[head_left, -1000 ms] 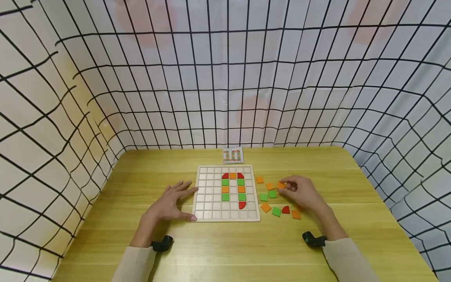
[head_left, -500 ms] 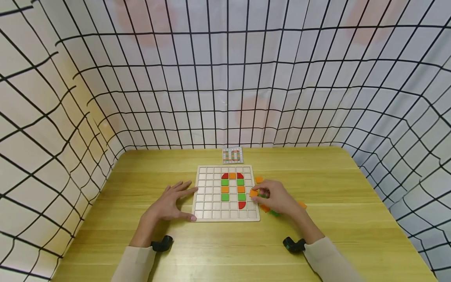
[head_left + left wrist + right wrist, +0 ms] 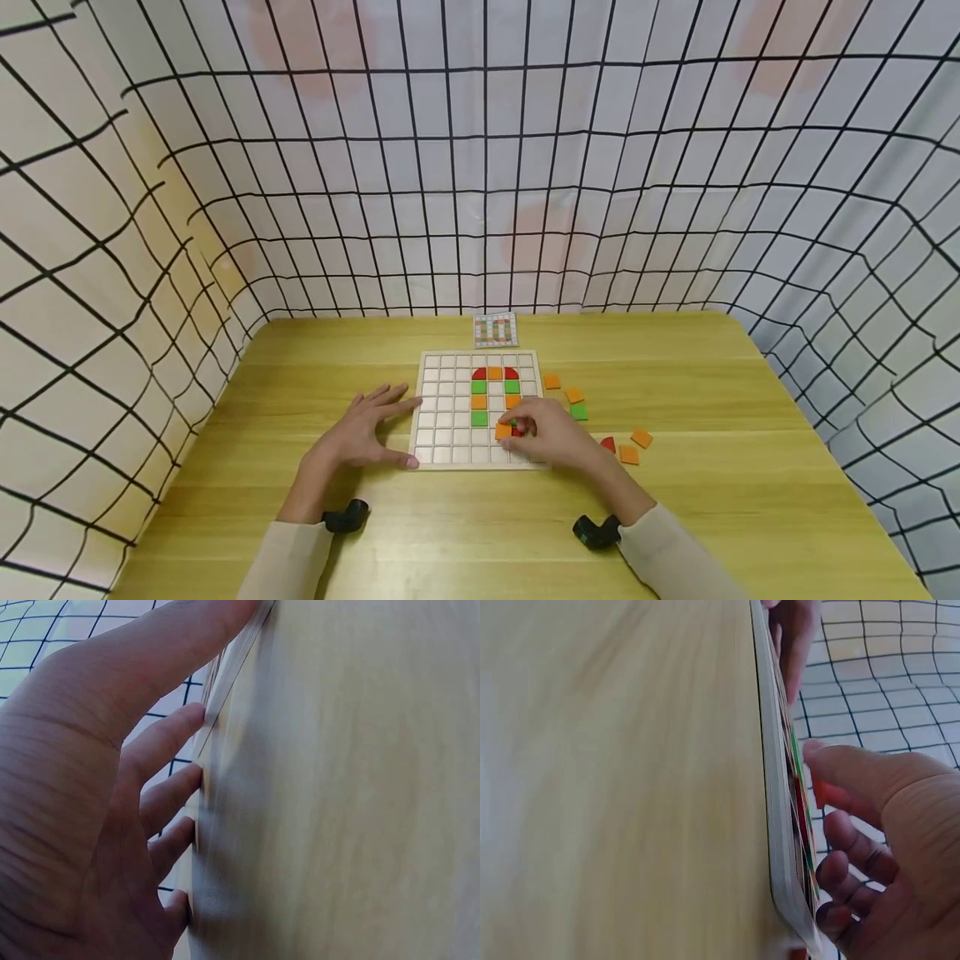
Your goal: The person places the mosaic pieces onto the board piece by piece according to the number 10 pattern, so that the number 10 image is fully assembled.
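Left hand [image 3: 360, 433] spread wide, gripping nothing, thumb and index against board's [image 3: 446, 437] 8-to-9 o'clock edge, probably to steady it. Right hand [image 3: 551, 429] pinches orange tile [image 3: 503, 432] between thumb and fingers, over board toward 5 o'clock, likely leaving underside free; can't tell if tile touches board. Card [image 3: 495, 331] at 12, likely to stay in sight. Loose tiles [image 3: 628, 455] at 3 to 4, probably for easy reach. Mesh wall [image 3: 502, 162] bounds 12 o'clock; most room looks toward 6, table's [image 3: 420, 550] near edge out of view.
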Tool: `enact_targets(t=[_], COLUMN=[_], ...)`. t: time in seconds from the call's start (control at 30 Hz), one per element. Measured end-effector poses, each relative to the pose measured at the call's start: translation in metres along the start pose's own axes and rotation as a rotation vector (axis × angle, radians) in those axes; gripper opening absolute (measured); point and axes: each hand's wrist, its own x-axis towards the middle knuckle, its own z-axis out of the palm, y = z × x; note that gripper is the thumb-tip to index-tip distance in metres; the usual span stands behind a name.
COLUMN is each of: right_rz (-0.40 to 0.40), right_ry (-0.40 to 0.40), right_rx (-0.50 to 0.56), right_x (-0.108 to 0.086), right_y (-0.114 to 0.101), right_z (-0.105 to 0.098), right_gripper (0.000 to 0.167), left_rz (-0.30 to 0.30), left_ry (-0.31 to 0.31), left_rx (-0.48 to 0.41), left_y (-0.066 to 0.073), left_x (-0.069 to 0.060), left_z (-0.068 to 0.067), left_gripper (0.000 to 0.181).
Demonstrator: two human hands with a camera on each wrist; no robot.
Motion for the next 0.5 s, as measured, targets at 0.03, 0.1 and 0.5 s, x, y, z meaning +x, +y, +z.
enact_targets(t=[0.03, 0.1, 0.5], right_rz=[-0.003, -0.009, -0.009], right_ry=[-0.006, -0.013, -0.014], right_rx=[-0.007, -0.029, -0.077], right_x=[0.0005, 0.0014, 0.0021], right_y=[-0.0004, -0.0005, -0.0046], right_z=[0.0019, 0.0052, 0.0095], right_gripper=[0.025, 0.025, 0.029], left_rz=[0.0, 0.001, 0.008], left_ry=[-0.002, -0.003, 0.004], left_rx=[-0.002, -0.003, -0.004], left_y=[0.0, 0.0, -0.0018], left_x=[0.0, 0.0, -0.0003], left_z=[0.0002, 0.0003, 0.0012], left_gripper=[0.101, 0.1, 0.101])
